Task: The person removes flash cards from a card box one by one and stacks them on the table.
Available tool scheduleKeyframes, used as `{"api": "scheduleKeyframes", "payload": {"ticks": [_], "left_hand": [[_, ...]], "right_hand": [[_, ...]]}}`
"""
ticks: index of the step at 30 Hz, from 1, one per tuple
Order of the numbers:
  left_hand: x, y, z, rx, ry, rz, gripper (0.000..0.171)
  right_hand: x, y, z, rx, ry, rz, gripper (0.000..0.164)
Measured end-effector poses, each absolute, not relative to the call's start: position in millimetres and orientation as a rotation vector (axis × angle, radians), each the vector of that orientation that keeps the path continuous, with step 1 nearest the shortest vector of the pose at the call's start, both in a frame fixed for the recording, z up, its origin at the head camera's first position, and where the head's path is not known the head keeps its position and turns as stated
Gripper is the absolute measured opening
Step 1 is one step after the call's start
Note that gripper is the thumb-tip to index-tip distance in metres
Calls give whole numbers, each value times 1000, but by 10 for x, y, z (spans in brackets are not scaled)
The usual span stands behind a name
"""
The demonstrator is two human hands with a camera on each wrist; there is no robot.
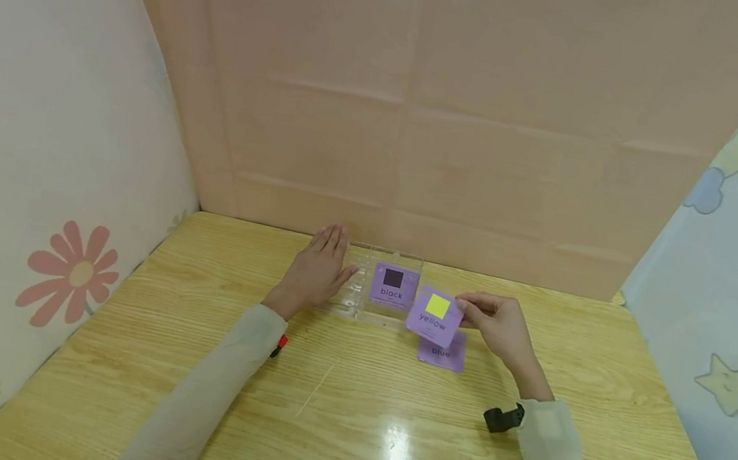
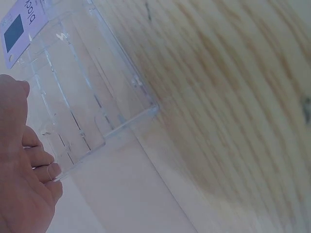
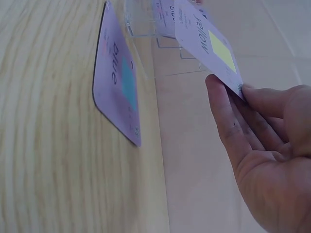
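Note:
My right hand (image 1: 502, 333) pinches the right edge of a purple card marked "yellow" (image 1: 431, 328) between thumb and fingers, lifted above the table. Below it, a purple "blue" card (image 3: 116, 80) lies on the wood, partly covered by the yellow card in the head view. A clear plastic rack with stepped slots (image 2: 73, 87) stands at the table's back. The purple "black" card (image 1: 393, 295) leans in its right part. At the rack's left side rests my left hand (image 1: 315, 274), fingers extended, fingertips at its edge in the left wrist view.
A beige paper-like backdrop (image 1: 401, 108) rises right behind the rack. Printed cloth walls (image 1: 17, 90) flank the wooden table (image 1: 327, 414) on both sides. Black wrist devices (image 1: 502, 418) sit at the sleeve cuffs.

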State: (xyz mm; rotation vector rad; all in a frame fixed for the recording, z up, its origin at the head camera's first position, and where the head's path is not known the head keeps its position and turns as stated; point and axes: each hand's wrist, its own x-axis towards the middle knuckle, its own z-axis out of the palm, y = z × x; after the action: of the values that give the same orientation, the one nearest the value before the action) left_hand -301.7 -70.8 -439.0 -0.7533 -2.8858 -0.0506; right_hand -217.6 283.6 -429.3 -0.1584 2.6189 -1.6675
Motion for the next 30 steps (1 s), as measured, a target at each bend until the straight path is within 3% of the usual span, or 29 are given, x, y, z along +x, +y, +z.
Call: {"api": "scheduleKeyframes", "payload": {"ticks": [30], "left_hand": [[-3036,-689,-4408,-754,-2880,-56,75]], "right_hand": [[-2180,3017,-4475,-69,2643,-1510,31]]}}
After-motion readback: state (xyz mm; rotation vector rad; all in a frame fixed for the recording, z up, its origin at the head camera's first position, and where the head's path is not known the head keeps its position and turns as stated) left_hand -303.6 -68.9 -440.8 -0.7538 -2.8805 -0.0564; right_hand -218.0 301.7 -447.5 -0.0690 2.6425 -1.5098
